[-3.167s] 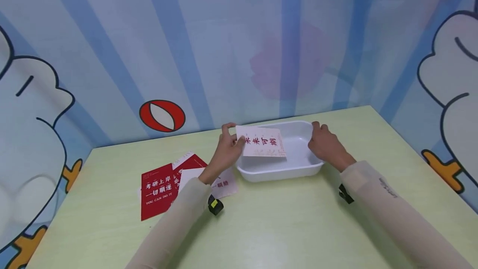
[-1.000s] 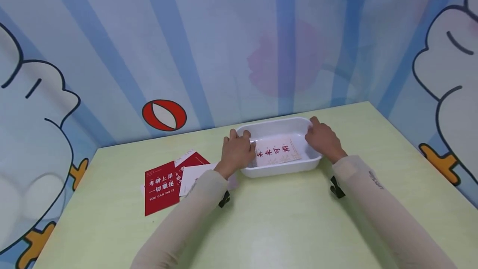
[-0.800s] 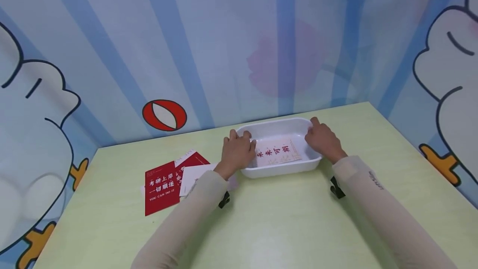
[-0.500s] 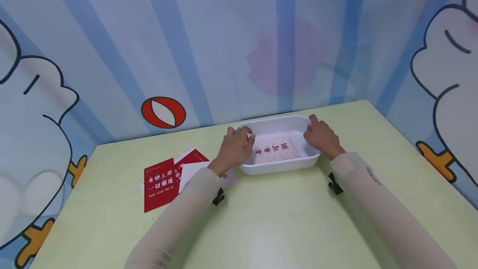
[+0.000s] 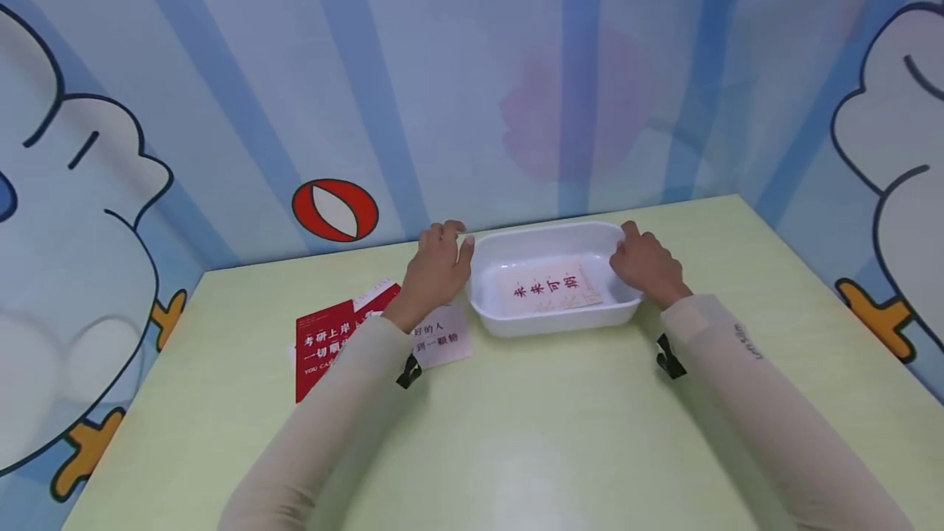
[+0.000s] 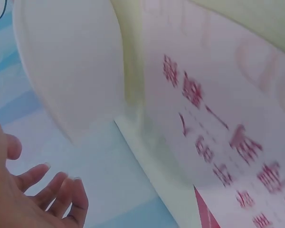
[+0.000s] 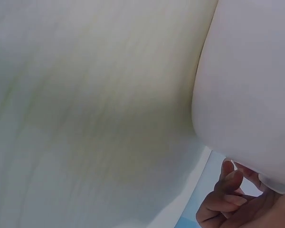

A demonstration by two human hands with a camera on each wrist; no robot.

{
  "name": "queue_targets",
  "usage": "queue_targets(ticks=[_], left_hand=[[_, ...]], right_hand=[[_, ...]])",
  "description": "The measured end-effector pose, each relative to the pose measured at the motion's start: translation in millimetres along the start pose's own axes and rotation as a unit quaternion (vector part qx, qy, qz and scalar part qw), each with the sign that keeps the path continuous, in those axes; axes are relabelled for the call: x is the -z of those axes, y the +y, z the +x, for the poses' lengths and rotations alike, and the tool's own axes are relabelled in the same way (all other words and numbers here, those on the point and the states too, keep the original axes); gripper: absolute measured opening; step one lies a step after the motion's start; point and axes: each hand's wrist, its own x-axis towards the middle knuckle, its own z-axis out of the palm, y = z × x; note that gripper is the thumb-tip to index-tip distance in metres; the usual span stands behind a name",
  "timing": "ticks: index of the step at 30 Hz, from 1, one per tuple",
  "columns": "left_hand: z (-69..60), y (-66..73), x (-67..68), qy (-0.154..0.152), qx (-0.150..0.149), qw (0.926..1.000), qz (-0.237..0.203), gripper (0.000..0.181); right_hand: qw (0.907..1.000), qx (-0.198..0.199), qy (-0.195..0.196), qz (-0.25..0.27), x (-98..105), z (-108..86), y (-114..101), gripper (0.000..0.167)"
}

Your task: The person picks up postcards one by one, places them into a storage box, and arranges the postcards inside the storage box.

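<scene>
A white plastic tray (image 5: pixel 553 324) stands at the back of the table, with a pale pink card (image 5: pixel 553 287) bearing red characters flat on its floor. My right hand (image 5: pixel 649 267) grips the tray's right rim; in the right wrist view its curled fingers (image 7: pixel 223 202) show under the tray's edge. Just left of the tray is my left hand (image 5: pixel 435 269), fingers loosely bent and holding nothing. A gap shows between those fingers (image 6: pixel 57 194) and the tray wall (image 6: pixel 71 61) in the left wrist view.
Left of the tray, red cards (image 5: pixel 324 338) and a pale pink card (image 5: pixel 446 334) lie overlapping, partly hidden by my left sleeve (image 5: pixel 332 408). A printed wall cloth (image 5: pixel 472 88) rises behind the table's back edge.
Earlier my left hand held the pink card over the tray; the card now lies inside. The left hand has since moved left, off the tray. My right hand keeps its grip on the rim.
</scene>
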Motion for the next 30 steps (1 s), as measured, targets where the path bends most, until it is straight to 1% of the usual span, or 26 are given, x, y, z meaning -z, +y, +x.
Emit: queue_targets(ticks=[5, 12, 21, 27, 30], left_hand=[[-2.9, -12.9, 8.7, -0.027, 0.017, 0.9995, 0.004, 0.047], [-11.7, -28.0, 17.3, -0.045, 0.031, 0.9985, 0.009, 0.048], [-26.6, -45.4, 17.4, -0.098, 0.034, 0.9943, 0.024, 0.047], [-30.4, -55.9, 17.9, -0.118, 0.040, 0.9917, 0.030, 0.044], [-34.9, -61.3, 20.9, -0.128, 0.044, 0.9902, 0.036, 0.045]], right_hand=[[1.0000, -0.004, 0.002, -0.003, 1.6, 0.4, 3.1, 0.055], [1.0000, -0.005, 0.004, -0.002, -0.7, 1.0, -0.2, 0.056], [0.9999, -0.010, 0.007, -0.007, -3.4, 1.2, -5.4, 0.055], [0.9999, -0.014, 0.007, -0.005, -3.9, 0.0, -3.9, 0.055], [0.9999, -0.012, 0.009, -0.004, -4.2, 0.5, -4.7, 0.055]])
